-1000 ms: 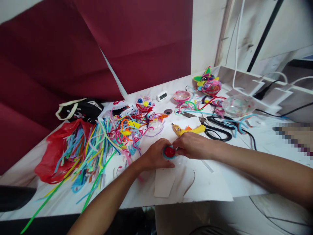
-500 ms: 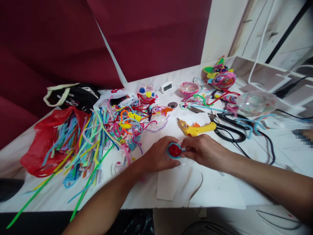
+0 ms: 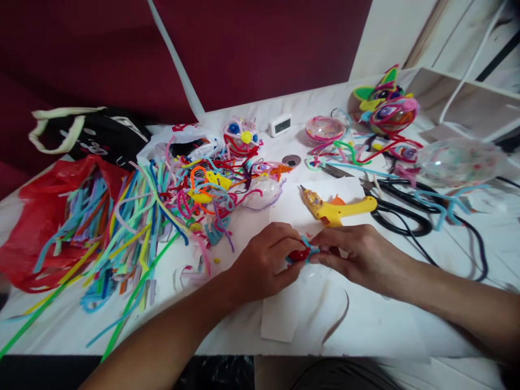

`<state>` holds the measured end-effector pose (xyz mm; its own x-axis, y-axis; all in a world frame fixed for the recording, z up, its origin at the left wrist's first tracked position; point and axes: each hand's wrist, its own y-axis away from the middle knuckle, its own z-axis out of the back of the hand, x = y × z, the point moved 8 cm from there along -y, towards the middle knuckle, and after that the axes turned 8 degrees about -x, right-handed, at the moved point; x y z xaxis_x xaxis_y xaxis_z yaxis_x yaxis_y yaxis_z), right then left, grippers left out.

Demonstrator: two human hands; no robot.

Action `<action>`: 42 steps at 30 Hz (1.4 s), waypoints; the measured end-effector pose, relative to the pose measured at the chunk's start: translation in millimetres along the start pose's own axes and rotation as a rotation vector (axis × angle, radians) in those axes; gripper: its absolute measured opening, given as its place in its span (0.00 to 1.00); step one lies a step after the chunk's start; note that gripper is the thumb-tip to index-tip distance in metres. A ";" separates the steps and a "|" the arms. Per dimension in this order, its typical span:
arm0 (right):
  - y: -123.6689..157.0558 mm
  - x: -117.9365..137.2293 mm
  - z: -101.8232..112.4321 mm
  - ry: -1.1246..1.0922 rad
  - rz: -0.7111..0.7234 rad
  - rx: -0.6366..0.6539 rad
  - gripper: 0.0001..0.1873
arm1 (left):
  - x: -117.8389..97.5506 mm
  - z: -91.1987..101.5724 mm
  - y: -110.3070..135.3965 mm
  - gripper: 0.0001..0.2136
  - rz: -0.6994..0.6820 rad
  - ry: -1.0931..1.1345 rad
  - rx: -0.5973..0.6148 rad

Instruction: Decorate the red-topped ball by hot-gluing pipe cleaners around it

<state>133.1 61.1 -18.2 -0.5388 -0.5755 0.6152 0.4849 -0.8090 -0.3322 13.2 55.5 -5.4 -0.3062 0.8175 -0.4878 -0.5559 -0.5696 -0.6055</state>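
Note:
Between my two hands is a small red round piece (image 3: 299,253) edged with light-blue pipe cleaner (image 3: 312,251). My left hand (image 3: 270,260) is closed on the red piece, its fingers covering much of it. At the right side, my right hand (image 3: 351,252) pinches the end of the blue pipe cleaner between thumb and forefinger. White paper (image 3: 280,317) lies beneath both hands. Just beyond them rests a yellow glue gun (image 3: 345,210). Black-handled scissors (image 3: 406,222) lie to the right of it.
Loose pipe cleaners (image 3: 138,233) spread from a red plastic bag (image 3: 36,200) on the left. At the back stand a white digital timer (image 3: 280,125), a decorated ball (image 3: 241,138) and a pink-rimmed bowl (image 3: 325,130). A clear plastic shell (image 3: 457,162) sits at right.
The red piece has been tilted, so its round face shows less. My left fingers now wrap over it, and both hands have shifted slightly right. The camera view has also moved.

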 end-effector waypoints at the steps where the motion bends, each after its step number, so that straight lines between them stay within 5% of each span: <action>1: -0.1 -1.0 0.5 -0.015 0.001 -0.003 0.07 | 0.2 0.1 0.2 0.08 -0.001 0.004 -0.007; 20: -6.4 -0.7 14.9 -0.077 0.015 0.033 0.05 | -0.1 -1.3 1.7 0.09 -0.017 -0.014 -0.030; 42: -7.4 3.6 1.1 0.029 0.099 0.076 0.08 | -9.2 -1.0 1.3 0.09 -0.079 -0.086 -0.002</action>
<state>128.3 65.1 -12.8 -0.5052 -0.6560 0.5608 0.5869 -0.7376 -0.3341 16.0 47.1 -2.4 -0.3270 0.8641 -0.3828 -0.5791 -0.5033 -0.6414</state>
